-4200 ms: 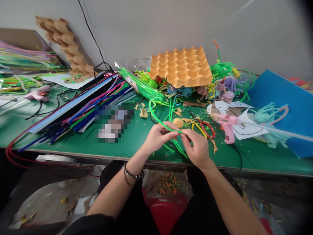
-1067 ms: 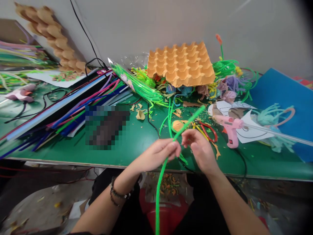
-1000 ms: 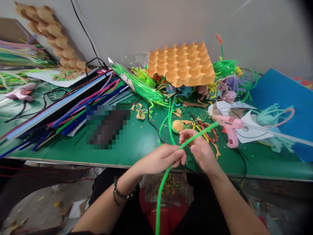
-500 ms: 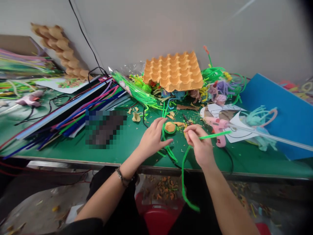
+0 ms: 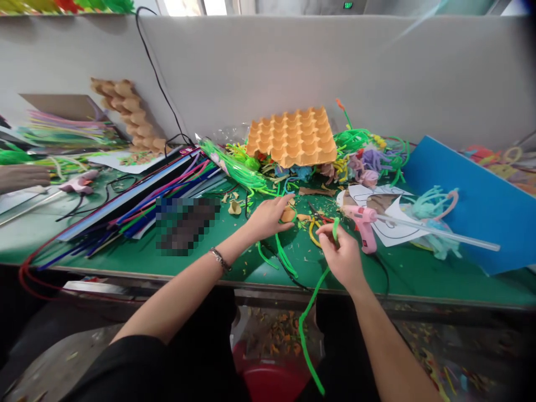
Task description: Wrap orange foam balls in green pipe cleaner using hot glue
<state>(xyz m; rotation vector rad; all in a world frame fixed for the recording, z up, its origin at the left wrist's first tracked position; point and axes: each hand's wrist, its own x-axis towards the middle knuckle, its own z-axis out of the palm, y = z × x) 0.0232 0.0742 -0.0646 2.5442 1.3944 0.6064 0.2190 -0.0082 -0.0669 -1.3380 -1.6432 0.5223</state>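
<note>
My right hand (image 5: 342,251) pinches a bright green pipe cleaner (image 5: 307,318); its short end curls up above the fingers and its long end hangs past the table's front edge. My left hand (image 5: 268,219) reaches over a small tan cup cut from egg carton (image 5: 288,215), fingers stretched and thumb apart. It partly hides the cup. More green pipe cleaners (image 5: 285,258) lie below that hand. Between both hands is a pair of pliers with yellow and red handles (image 5: 313,233). A pink glue gun (image 5: 363,226) with a long clear glue stick rests right of my right hand.
An egg tray (image 5: 295,137) sits on piled pipe-cleaner pieces at the back. Bundles of coloured pipe cleaners (image 5: 167,192) lie left, near a pixelated dark patch. A blue board (image 5: 469,212) and cut white paper (image 5: 387,215) are right. Another person's hand (image 5: 23,177) shows far left.
The view has tilted up. My right hand has turned, so the pipe cleaner's short end now points up instead of rightward. My left hand's fingers are closer over the carton cup.
</note>
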